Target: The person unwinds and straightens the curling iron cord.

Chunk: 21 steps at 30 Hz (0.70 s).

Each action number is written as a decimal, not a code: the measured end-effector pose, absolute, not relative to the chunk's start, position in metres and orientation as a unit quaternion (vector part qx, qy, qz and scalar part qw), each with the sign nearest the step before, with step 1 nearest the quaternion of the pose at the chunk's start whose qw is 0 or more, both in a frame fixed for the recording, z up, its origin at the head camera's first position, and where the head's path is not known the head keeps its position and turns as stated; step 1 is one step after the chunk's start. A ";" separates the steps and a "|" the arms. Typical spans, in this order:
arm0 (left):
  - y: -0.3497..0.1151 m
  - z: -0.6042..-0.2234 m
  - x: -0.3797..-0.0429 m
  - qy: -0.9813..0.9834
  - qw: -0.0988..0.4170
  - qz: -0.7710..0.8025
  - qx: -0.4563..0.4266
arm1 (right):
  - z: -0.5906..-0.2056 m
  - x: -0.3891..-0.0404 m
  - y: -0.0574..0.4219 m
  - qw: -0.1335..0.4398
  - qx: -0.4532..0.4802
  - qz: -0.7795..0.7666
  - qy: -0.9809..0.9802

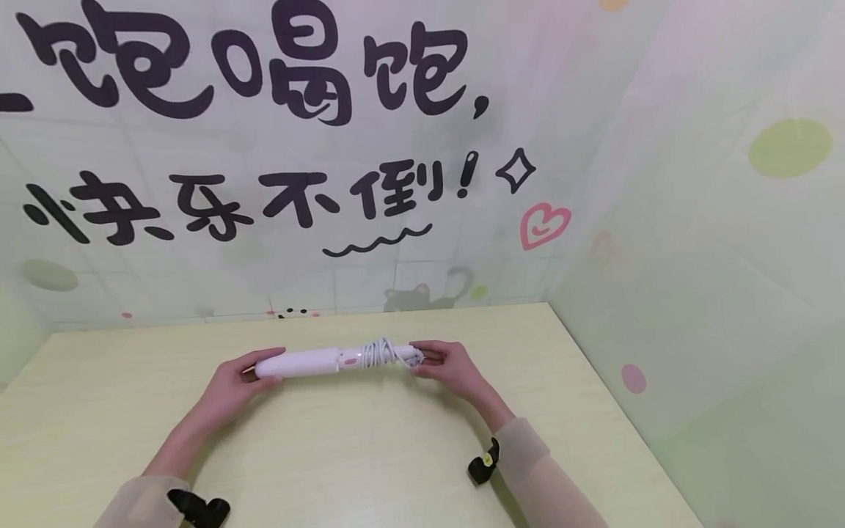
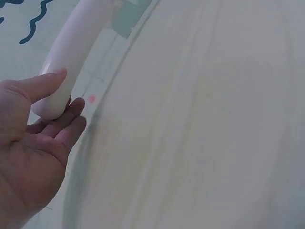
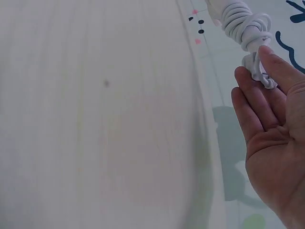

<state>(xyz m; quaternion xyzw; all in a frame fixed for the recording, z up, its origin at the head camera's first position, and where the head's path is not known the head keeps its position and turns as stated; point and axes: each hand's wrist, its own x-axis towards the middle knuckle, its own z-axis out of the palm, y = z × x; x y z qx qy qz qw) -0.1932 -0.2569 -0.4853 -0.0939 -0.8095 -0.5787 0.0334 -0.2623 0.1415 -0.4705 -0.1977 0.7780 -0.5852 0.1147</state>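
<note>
"What fills most of the room from where you stand?"

"The pale, pastel-spotted wall (image 1: 231,286), with thick black Chinese lettering (image 1: 304,209) from upper left to upper middle of the frame. Beneath it, the pale yellow wood-grain tabletop (image 1: 343,469) takes up the lower middle."

"And the person?"

"Two sheer, pale sleeves (image 1: 554,484) come in at lower left and lower right. Between them, just left of the frame's centre and near the tabletop's far edge, is a long white plastic rod (image 1: 304,362) with a rounded left end. I can't fairly say whether it touches the wood."

"How are the fingers?"

"The left hand (image 1: 227,381), left of centre, pinches the rounded end between thumb and fingers. The right hand (image 1: 455,367), right of centre, pinches the opposite end likewise."

"Anything smaller?"

"A black wrist device (image 1: 483,466) by each cuff, low in the frame. Thin white cord (image 1: 378,353) is wound round the rod's right part, and just left of those loops sits a little pink oval (image 1: 351,361)."
</note>
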 end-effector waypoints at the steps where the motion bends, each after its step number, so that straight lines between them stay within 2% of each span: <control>1: -0.257 -0.484 -0.191 -0.805 0.031 -0.585 -0.094 | -0.468 -0.260 0.142 0.116 -0.200 -0.585 0.777; 15: -0.256 -0.457 -0.171 -0.763 0.013 -0.643 -0.068 | -0.439 -0.236 0.153 0.112 -0.210 -0.615 0.752; 21: -0.255 -0.452 -0.168 -0.701 -0.001 -0.708 -0.085 | -0.431 -0.231 0.158 0.136 -0.223 -0.637 0.725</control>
